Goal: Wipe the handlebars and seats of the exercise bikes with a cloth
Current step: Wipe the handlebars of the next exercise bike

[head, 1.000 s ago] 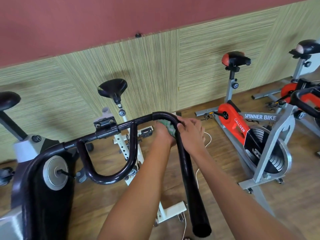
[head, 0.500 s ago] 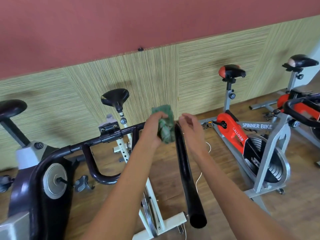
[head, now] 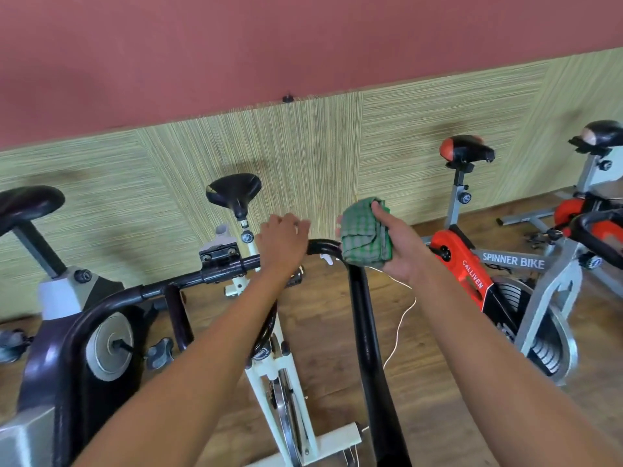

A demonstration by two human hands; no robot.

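Observation:
A black handlebar (head: 367,332) runs across in front of me and bends down along its right grip. My right hand (head: 404,247) grips a folded green checked cloth (head: 365,234) just above that bend, thumb on top. My left hand (head: 283,241) lies over the bar left of the bend, its fingers loose and holding nothing. Behind the bar stands a white bike with a black seat (head: 234,190).
To the right is a red and grey spinner bike (head: 512,261) with a red-tipped seat (head: 467,150), and beyond it another bike seat (head: 603,129). A dark bike with a black seat (head: 27,203) stands on the left. A thin white cord (head: 401,321) lies on the wooden floor.
The cloth has passed from my left hand to my right hand. My left hand has dropped onto the bar, and the right hand has moved right of the bend.

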